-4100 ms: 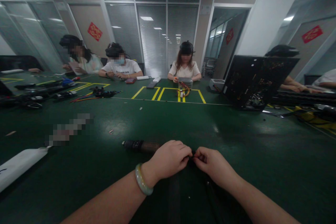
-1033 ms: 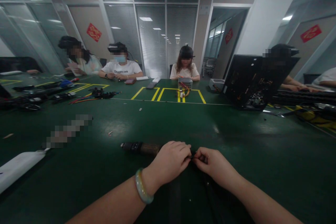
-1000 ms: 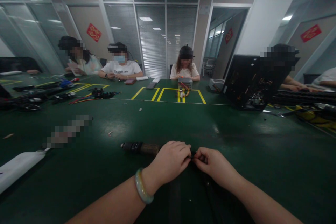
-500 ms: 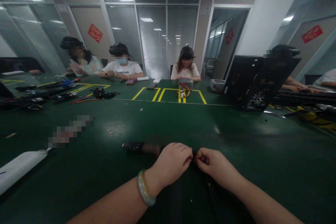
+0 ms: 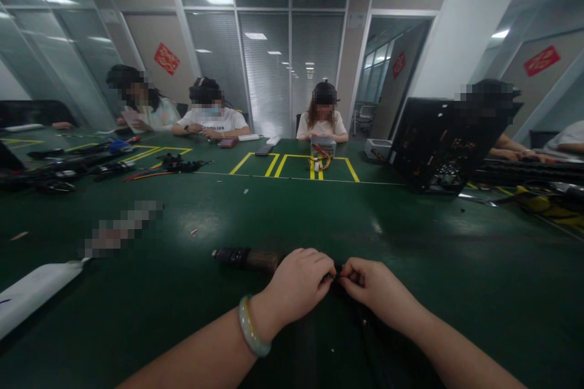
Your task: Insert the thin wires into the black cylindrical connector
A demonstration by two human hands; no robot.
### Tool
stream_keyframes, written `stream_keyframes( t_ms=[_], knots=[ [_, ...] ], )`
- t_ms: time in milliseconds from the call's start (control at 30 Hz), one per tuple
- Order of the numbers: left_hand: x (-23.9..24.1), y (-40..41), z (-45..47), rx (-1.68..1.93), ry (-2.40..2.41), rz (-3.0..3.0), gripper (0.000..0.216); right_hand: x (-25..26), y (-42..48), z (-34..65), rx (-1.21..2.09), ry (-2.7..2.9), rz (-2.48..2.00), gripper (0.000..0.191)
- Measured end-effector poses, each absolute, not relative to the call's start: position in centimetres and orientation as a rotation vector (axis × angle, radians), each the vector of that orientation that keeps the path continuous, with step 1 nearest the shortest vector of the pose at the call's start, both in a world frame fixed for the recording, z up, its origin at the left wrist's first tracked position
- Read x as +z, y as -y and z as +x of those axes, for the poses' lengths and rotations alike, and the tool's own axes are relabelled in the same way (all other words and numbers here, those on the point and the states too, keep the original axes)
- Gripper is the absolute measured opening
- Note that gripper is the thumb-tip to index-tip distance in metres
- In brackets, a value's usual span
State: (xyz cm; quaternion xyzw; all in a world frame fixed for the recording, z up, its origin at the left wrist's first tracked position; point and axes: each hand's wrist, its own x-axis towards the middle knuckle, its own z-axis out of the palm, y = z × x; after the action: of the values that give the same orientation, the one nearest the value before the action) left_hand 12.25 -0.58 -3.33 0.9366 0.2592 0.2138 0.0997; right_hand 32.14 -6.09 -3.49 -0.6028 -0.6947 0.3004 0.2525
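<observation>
In the head view, a dark cylindrical tool [image 5: 260,259] with a black ringed collar and a small metal tip lies across the green table, like a straight electric screwdriver. My left hand [image 5: 301,284], with a pale green bangle at the wrist, covers its right part. My left fingertips are pinched on something small and dark. Close beside them, the thumb and forefinger of my right hand [image 5: 371,285] are closed on a small dark piece showing a speck of red, perhaps a wire end. The fingers hide most of both pieces. A dark cable-like strip [image 5: 364,322] runs below my right hand.
A long white object [image 5: 39,292] with a blurred end lies at left. Black cables [image 5: 173,163] are heaped farther back. A black computer case [image 5: 429,146] stands at back right, by a power supply [image 5: 378,147]. Several co-workers sit across the green table [image 5: 283,213].
My hands stay almost in place, fingertips still together at the small piece. Across the table, one co-worker's head has tipped lower.
</observation>
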Motion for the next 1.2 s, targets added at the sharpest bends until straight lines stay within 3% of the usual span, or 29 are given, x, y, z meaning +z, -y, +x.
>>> stream_keyframes(
  t_ms=[1200],
  knots=[
    [-3.14, 0.37, 12.19, 0.574, -0.742, 2.819, 0.008, -3.39, 6.30, 31.78, 0.815, 1.863, -1.681, 0.010]
  ],
)
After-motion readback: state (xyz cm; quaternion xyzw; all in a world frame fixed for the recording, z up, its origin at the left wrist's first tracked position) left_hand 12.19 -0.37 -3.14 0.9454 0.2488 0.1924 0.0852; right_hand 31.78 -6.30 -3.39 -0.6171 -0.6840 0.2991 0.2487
